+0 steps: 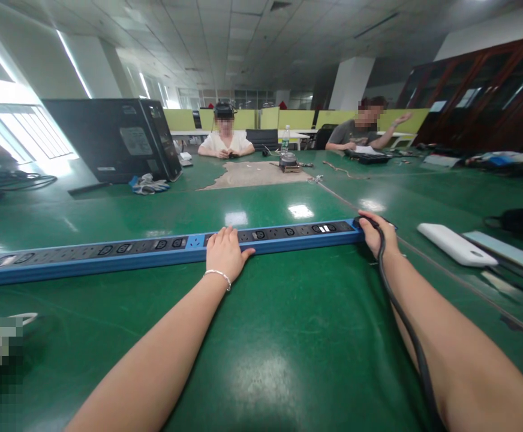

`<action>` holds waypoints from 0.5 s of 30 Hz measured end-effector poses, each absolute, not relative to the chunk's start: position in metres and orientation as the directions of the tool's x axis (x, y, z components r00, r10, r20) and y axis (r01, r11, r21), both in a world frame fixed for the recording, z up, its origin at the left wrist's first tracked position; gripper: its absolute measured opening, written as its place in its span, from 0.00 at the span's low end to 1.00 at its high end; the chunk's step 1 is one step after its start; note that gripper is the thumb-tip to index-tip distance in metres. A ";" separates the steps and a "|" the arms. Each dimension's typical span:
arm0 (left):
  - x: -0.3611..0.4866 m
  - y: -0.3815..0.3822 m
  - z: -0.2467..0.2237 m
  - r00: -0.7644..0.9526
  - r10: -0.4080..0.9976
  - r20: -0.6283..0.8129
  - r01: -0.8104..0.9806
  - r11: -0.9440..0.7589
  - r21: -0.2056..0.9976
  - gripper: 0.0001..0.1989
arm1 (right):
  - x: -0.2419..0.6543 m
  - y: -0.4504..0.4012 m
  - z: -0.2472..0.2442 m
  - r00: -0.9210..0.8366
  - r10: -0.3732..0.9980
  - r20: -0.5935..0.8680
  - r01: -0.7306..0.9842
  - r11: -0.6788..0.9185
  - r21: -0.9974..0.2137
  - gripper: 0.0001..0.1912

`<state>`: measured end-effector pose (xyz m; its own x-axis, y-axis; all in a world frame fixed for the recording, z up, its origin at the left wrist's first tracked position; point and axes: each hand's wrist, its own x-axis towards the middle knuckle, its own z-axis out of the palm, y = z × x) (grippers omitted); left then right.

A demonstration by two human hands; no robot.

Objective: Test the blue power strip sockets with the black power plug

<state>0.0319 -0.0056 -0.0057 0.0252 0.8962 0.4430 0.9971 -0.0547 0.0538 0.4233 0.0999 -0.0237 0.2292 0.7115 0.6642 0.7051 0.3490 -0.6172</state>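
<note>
A long blue power strip [291, 239] with black sockets on its upper face lies across the green table and runs out of view at the left. My left hand [226, 253] is laid over its middle, fingers across the top and thumb along the near side. My right hand [377, 232] is closed around the strip's right end, where the black power cord [399, 303] comes out. From there the cord hangs back over my right forearm to the bottom edge. Part of the strip's end is hidden by my right fingers.
A black computer case [108, 138] stands at the back left, with gloves [148, 184] beside it. A white oblong device [457, 245] lies to the right. Two people sit across the table [261, 360], near a plastic bottle [285, 139] and a brown sheet [248, 175].
</note>
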 end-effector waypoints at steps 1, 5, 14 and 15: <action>0.032 -0.005 -0.006 0.024 0.896 0.442 0.997 -0.054 0.056 0.33 | 0.420 0.099 -0.022 0.278 0.704 0.653 0.680 0.336 -0.652 0.16; 0.032 -0.005 -0.006 0.026 0.896 0.444 0.996 -0.059 0.060 0.33 | 0.407 0.090 -0.005 0.400 0.613 0.682 0.577 0.409 -0.707 0.16; 0.033 -0.007 -0.004 0.022 0.898 0.439 0.996 -0.055 0.063 0.32 | 0.386 0.083 -0.001 0.179 0.733 0.656 0.692 0.381 -0.614 0.15; 0.033 -0.007 -0.004 0.024 0.899 0.438 0.996 -0.057 0.063 0.32 | 0.385 0.082 -0.002 0.179 0.736 0.652 0.706 0.366 -0.606 0.15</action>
